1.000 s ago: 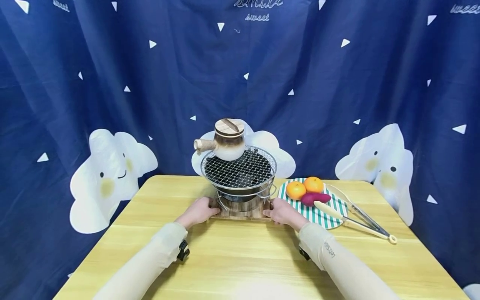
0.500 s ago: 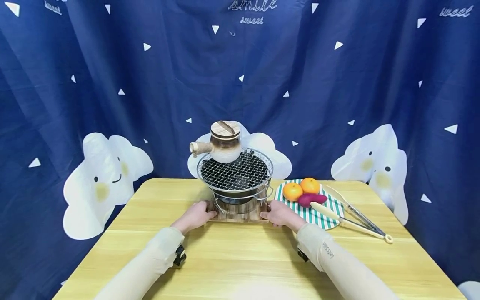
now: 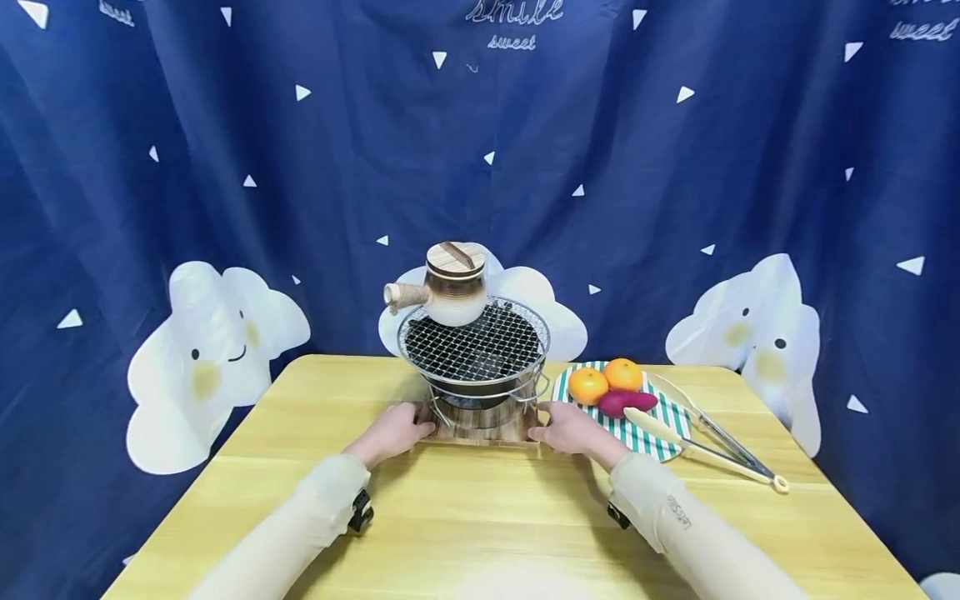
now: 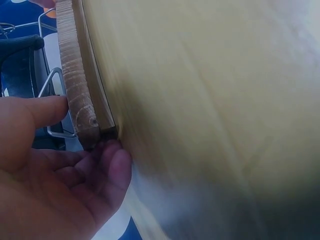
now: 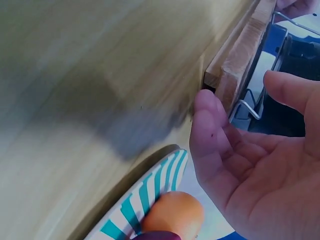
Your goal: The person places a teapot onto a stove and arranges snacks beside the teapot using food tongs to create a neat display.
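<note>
Left hand (image 4: 55,187), fingertips (image 4: 119,167) shadowy at board (image 4: 77,70)

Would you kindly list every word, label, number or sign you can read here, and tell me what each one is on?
"smile": blue curtain, top middle.
"sweet": same curtain, just under "smile".
"sweet": same curtain, top right; lettering above it is cut off.
Same curtain, top left: lettering too small to read for certain.
Right sleeve: short lettering, too small and blurred to read.
No numbers can be read.

Blue curtain (image 3: 337,158), behind the wooden board (image 3: 483,437): “smile” above “sweet”, “sweet” repeated either side. Right sleeve (image 3: 690,533), before the board: lettering unclear.
</note>
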Motion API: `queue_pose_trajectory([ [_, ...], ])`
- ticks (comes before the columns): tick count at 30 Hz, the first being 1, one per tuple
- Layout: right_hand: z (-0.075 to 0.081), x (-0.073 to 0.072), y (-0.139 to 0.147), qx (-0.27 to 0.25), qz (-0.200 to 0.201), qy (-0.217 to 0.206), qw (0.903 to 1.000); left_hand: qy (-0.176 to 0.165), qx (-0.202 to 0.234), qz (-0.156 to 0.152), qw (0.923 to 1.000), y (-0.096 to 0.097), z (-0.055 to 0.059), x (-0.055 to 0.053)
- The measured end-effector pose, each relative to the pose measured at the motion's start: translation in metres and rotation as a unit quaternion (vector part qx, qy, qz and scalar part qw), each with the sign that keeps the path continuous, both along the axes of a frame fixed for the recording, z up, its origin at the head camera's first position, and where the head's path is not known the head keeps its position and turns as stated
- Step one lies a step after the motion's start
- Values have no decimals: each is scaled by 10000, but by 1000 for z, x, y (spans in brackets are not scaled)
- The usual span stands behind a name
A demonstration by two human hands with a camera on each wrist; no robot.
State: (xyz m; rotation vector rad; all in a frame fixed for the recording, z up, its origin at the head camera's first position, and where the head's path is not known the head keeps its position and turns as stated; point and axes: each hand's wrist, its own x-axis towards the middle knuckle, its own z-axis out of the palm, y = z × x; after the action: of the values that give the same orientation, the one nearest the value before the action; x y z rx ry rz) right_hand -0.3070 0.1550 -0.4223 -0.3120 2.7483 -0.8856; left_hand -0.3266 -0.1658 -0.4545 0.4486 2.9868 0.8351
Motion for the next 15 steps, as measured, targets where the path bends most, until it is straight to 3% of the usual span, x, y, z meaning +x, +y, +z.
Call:
queue_pose_trajectory([
  [6, 8, 2, 8, 175, 273, 46, 9995, -5, 41, 52, 10000, 2, 5, -2],
  [15, 29, 18, 26, 378, 986, 676, 9921, -88, -29, 36, 10000, 3, 4, 1],
])
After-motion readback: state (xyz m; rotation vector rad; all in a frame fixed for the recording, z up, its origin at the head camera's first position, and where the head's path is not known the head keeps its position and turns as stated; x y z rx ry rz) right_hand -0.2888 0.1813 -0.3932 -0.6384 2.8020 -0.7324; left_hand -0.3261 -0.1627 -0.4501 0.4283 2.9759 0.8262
